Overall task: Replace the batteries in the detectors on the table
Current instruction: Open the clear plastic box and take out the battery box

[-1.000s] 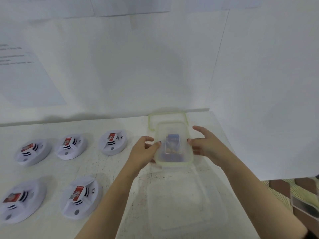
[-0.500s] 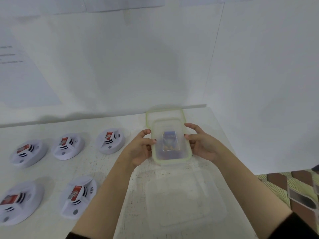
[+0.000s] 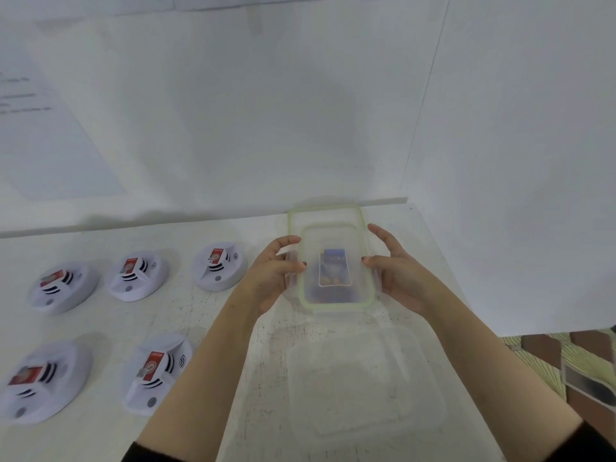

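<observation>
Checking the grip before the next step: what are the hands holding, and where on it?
Both the left hand and right hand hold the clear green-rimmed plastic box by its two long sides, thumbs on the rim.

container (image 3: pixel 333 295): clear smooth plastic; detectors (image 3: pixel 218 268): matt white plastic; table (image 3: pixel 206 315): scuffed white

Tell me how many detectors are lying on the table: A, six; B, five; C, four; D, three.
B: three detectors lie in the far row and two in the near row on the table, each with a red-labelled battery showing, left of the green-rimmed container held between the left hand and right hand.
</observation>
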Available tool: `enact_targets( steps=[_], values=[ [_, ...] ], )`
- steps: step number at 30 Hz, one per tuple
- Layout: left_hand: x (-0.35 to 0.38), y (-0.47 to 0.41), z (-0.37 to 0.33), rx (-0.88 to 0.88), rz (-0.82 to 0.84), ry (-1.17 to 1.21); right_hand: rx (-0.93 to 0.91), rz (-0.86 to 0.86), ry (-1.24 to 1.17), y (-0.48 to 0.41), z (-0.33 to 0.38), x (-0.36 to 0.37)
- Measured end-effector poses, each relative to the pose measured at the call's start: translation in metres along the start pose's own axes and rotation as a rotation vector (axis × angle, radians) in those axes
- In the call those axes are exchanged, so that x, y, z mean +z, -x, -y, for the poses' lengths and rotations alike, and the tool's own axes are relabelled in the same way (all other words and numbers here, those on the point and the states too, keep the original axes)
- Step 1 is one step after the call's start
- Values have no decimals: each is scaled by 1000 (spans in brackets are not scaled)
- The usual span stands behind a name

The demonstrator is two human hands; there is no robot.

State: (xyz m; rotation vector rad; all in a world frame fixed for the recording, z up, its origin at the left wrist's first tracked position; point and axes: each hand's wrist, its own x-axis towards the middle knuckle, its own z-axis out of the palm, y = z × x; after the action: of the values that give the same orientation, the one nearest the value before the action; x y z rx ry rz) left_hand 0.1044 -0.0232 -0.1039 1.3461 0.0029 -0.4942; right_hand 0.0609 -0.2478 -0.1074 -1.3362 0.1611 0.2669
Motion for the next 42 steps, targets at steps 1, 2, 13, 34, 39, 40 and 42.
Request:
enact_targets(
  steps=[1, 2, 13, 34, 39, 40, 42],
  values=[
    [0, -1, -2, 6, -23, -43, -4, -23, 72, -1, 1, -1],
    [0, -3, -4, 12, -43, -100, -12, -43, 158, -3, 3, -2],
    [18, -18, -40, 191, 87, -789, -153, -188, 415, -21, 29, -5],
    [-23, 48, -12, 359, 56, -581, -132, 110, 421, 9, 25, -50],
    [-10, 42, -26, 460, -86, -537, -216, -16, 423, 2, 32, -37],
    [-7, 38, -29, 478, -112, -507, -245, -66, 412, -1, 35, -33],
    [-3, 26, -39, 463, -206, -454, -294, -149, 395, -10, 42, -26]
  ],
)
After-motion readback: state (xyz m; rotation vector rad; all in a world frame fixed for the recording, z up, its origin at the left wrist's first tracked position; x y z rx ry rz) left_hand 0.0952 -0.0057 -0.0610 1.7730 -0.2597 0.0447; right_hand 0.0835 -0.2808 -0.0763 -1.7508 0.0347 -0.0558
